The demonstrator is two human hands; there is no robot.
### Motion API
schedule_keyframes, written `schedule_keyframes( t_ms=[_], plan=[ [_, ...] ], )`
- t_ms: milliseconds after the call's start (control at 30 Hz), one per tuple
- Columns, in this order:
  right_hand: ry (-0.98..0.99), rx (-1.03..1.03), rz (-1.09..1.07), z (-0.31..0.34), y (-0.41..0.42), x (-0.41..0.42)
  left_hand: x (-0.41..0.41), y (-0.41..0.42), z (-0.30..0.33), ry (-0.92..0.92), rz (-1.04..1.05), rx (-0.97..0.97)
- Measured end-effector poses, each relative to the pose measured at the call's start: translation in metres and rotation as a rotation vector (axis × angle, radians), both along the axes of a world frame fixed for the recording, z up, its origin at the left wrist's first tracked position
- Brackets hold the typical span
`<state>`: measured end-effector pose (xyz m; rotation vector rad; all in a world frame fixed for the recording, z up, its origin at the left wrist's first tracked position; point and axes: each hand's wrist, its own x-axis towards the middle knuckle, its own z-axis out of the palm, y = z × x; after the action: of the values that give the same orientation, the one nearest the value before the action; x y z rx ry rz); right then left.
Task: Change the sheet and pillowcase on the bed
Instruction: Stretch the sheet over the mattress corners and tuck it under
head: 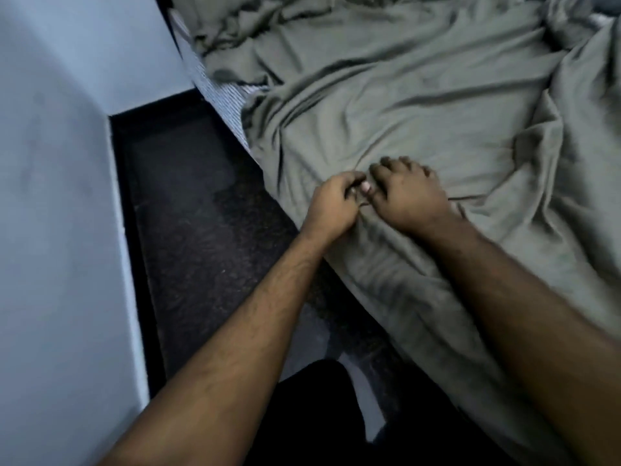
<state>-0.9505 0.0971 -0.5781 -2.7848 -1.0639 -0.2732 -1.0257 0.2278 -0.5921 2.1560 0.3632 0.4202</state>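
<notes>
sheet: olive-green sheet (420, 105), super wrinkled, spread loose over most of the bed and hanging down over the near side edge

mattress: a strip of striped mattress (220, 92) pokes out bare along the far left edge where the sheet doesn't reach

left hand: left hand (332, 205) sits right at the bed's side edge, fingers (353, 183) curled in and pinching a fold of the sheet

right hand: right hand (408, 193) is just beside the left one, pretty much touching it, knuckles up, fingers bent down into the fabric, looks like it's gripping a bunch of the sheet too

arms: both forearms reach in from the bottom of the view and come together at that one spot

floor: dark speckled floor (188, 210) runs in a narrow strip between the bed and the wall

wall: pale bluish wall (57, 196) on the left, with a corner jutting out

legs: dark clothing (312, 418) at the bottom, close against the bed
</notes>
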Motion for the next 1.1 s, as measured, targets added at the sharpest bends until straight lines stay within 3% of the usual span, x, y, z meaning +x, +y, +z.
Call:
schedule_keyframes(
  t_ms=[167, 300, 433, 567, 633, 700, 767, 867, 933, 967, 1033, 1100],
  plan=[
    [-0.023, -0.147, 0.118, -0.001, 0.026, -0.028, -0.032, 0.046, -0.009, 0.115, 0.114, -0.222],
    [0.045, -0.04, 0.179, -0.002, 0.057, -0.004, -0.013, 0.103, -0.055, 0.117, 0.286, -0.293],
    [0.073, 0.022, 0.223, -0.003, 0.107, 0.032, 0.008, 0.124, -0.021, 0.015, 0.416, -0.263],
    [0.319, 0.247, 0.186, 0.002, 0.179, 0.082, 0.061, 0.18, -0.015, -0.09, 0.506, -0.212],
    [0.249, 0.285, 0.112, 0.008, 0.214, 0.112, 0.091, 0.215, -0.026, -0.107, 0.518, -0.269],
    [0.173, 0.229, 0.034, 0.013, 0.238, 0.136, 0.12, 0.244, -0.045, -0.084, 0.484, -0.411],
    [0.191, 0.033, -0.003, 0.023, 0.261, 0.163, 0.138, 0.257, -0.049, -0.031, 0.42, -0.481],
    [0.197, -0.156, 0.027, 0.048, 0.304, 0.192, 0.138, 0.274, -0.013, -0.005, 0.421, -0.227],
    [0.146, -0.047, 0.117, 0.062, 0.335, 0.194, 0.143, 0.302, 0.004, -0.125, 0.599, -0.147],
    [0.132, 0.029, 0.199, 0.061, 0.351, 0.194, 0.146, 0.319, 0.012, -0.201, 0.71, -0.17],
    [0.209, 0.093, 0.387, 0.049, 0.374, 0.191, 0.156, 0.359, 0.006, -0.276, 0.892, -0.471],
    [0.275, 0.003, 0.467, 0.023, 0.376, 0.189, 0.159, 0.383, -0.029, -0.147, 0.94, -0.74]
  ],
)
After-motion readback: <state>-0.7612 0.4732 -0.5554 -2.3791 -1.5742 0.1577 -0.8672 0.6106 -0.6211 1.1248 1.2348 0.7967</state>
